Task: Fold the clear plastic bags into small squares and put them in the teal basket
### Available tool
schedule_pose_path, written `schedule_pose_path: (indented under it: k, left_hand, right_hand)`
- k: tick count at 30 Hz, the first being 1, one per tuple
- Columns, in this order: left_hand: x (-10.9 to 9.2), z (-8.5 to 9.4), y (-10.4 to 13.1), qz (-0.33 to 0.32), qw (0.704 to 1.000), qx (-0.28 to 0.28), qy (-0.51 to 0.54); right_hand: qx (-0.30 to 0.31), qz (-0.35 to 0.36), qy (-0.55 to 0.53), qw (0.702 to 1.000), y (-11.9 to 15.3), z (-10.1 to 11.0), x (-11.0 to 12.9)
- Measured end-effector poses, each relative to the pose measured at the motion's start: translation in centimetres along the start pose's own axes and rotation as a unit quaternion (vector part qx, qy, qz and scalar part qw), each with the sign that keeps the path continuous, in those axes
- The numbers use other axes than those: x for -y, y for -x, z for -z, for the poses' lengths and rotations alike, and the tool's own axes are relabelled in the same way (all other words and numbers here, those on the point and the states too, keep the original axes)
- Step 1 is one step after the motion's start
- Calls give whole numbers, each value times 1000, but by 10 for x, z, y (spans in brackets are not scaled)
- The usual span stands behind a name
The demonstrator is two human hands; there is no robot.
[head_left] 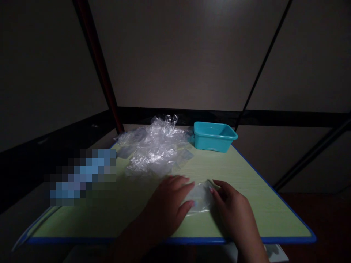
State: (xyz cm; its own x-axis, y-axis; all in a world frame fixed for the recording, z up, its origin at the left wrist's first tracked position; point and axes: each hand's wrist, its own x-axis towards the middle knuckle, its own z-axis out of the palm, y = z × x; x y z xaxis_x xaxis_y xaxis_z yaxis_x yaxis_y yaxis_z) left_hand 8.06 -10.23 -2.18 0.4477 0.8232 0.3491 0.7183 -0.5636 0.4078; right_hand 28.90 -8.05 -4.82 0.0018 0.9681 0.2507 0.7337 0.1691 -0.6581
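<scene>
A small clear plastic bag (pixel 202 197) lies flat near the front of the table. My left hand (pixel 175 193) rests at its left side, fingers stretched out and apart, the thumb and fingertips touching the film. At the right edge of the bag, my right hand (pixel 230 201) is closed, pinching the film between thumb and forefinger; its other fingers are curled and partly hidden. Beyond my left hand spreads a loose heap of crumpled clear plastic bags (pixel 156 149).
A turquoise plastic basket (pixel 212 142) stands at the table's back right, beside the heap. The pale green table (pixel 246 182) has a blue edge and meets a panelled wall behind. A blurred-out bluish patch (pixel 85 175) covers something on the left side.
</scene>
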Motion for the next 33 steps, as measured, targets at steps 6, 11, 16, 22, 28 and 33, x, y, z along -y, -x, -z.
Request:
schedule_pose_path:
  k: [6,11,16,22,28,33]
  left_hand:
    - [-1,-8,1,-100,986,133,9]
    - [12,-7,4,-97,984,150,-18]
    - [19,0,14,-92,988,109,-54]
    - [33,2,33,-78,996,36,-37]
    - [35,0,37,-73,997,-6,-11]
    - [32,-2,36,-19,999,-32,4]
  right_hand:
    - [2,23,66,998,-1,-1,0]
    - [-1,38,116,992,-1,-2,2]
    - [-8,49,165,985,0,-1,6]
    - [-33,52,218,974,2,-2,9]
    - [33,202,215,955,16,1,3]
    - [151,226,220,937,22,1,6]
